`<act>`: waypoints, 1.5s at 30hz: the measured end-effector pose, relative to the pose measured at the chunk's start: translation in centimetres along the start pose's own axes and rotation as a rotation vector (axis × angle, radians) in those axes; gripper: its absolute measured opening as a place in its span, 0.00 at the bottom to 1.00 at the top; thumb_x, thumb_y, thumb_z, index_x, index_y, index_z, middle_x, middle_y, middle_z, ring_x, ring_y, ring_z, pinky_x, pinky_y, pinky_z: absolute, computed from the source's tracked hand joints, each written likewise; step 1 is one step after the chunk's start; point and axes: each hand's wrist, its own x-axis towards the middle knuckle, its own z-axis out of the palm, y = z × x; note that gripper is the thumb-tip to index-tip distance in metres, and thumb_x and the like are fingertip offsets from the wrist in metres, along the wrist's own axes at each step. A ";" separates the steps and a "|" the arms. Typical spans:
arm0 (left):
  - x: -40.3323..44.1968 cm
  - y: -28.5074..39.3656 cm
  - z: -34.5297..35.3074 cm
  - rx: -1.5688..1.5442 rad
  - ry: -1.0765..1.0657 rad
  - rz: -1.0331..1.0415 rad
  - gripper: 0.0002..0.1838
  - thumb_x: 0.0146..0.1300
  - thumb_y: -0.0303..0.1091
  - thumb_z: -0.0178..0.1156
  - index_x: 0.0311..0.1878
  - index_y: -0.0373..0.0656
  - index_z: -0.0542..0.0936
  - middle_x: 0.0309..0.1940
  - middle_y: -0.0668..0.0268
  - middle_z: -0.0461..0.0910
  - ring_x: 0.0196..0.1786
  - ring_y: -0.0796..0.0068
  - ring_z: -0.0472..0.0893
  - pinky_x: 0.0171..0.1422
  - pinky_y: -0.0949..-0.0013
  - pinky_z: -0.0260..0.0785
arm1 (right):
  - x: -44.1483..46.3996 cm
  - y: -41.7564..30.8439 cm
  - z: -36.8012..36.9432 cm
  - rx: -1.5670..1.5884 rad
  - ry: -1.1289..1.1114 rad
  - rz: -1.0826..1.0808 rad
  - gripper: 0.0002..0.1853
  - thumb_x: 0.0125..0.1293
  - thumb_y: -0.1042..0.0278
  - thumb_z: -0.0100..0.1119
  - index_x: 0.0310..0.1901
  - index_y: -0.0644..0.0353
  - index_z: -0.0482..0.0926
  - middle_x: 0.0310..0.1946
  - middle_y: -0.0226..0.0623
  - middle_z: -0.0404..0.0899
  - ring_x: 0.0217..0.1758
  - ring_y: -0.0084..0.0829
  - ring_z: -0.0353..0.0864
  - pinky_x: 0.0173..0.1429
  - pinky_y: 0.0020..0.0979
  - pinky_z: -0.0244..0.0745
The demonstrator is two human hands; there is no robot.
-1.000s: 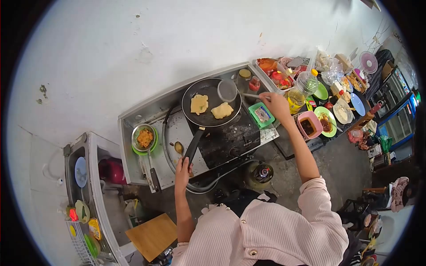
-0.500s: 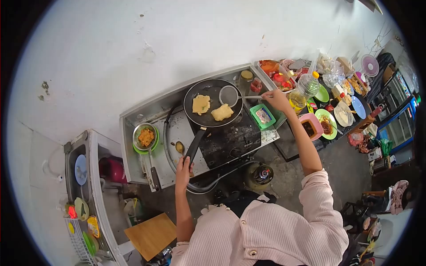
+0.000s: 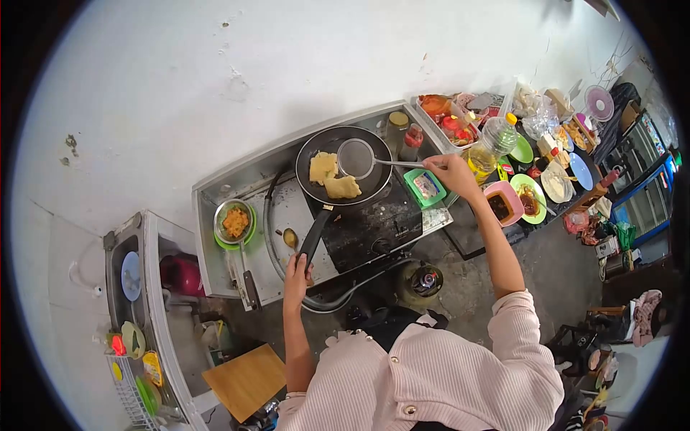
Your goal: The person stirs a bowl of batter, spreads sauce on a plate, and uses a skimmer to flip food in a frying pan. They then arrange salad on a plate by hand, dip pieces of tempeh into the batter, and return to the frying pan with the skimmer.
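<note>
My left hand (image 3: 295, 281) is wrapped round the black handle of a frying pan (image 3: 316, 200), which sits on the stove (image 3: 374, 228). Two pale yellow pieces of food lie in the pan: a squarish piece (image 3: 323, 166) at the left and a folded-looking piece (image 3: 342, 187) nearer the front, their edges close together. My right hand (image 3: 451, 173) grips the handle of a round mesh strainer (image 3: 356, 157). The strainer's bowl is over the right part of the pan, just above the front piece; whether it touches the pan cannot be made out.
Left of the stove, another strainer (image 3: 235, 222) with orange fried food rests on a green dish. A spoon (image 3: 290, 238) lies nearby. At the right stand a green container (image 3: 425, 188), an oil bottle (image 3: 487, 152), a pink bowl (image 3: 504, 203) of dark sauce and a green plate (image 3: 530, 199).
The strainer has shifted left in the pan. The front piece of food has moved left and slightly down, closer to the other piece. My left hand stays on the pan handle.
</note>
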 end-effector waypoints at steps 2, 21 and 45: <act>-0.2 0.4 0.2 0.002 0.010 -0.016 0.18 0.68 0.43 0.45 0.49 0.36 0.69 0.23 0.71 0.67 0.23 0.85 0.61 0.29 0.81 0.57 | -0.8 -0.8 0.0 -0.058 0.017 0.023 0.12 0.59 0.60 0.56 0.38 0.58 0.82 0.31 0.43 0.81 0.35 0.36 0.82 0.40 0.31 0.73; -0.4 0.9 0.3 0.035 0.012 -0.013 0.17 0.68 0.42 0.45 0.47 0.36 0.69 0.23 0.72 0.66 0.23 0.85 0.61 0.29 0.80 0.56 | -3.8 -1.4 2.1 -0.144 0.070 -0.052 0.10 0.57 0.57 0.57 0.35 0.51 0.83 0.24 0.43 0.80 0.30 0.38 0.82 0.35 0.34 0.75; -0.3 0.6 0.3 0.032 0.022 -0.001 0.17 0.68 0.43 0.45 0.48 0.38 0.69 0.22 0.73 0.66 0.23 0.86 0.61 0.28 0.81 0.56 | -0.2 -2.9 5.6 -0.394 0.144 -0.124 0.09 0.55 0.58 0.57 0.30 0.51 0.83 0.21 0.42 0.78 0.27 0.43 0.79 0.33 0.40 0.74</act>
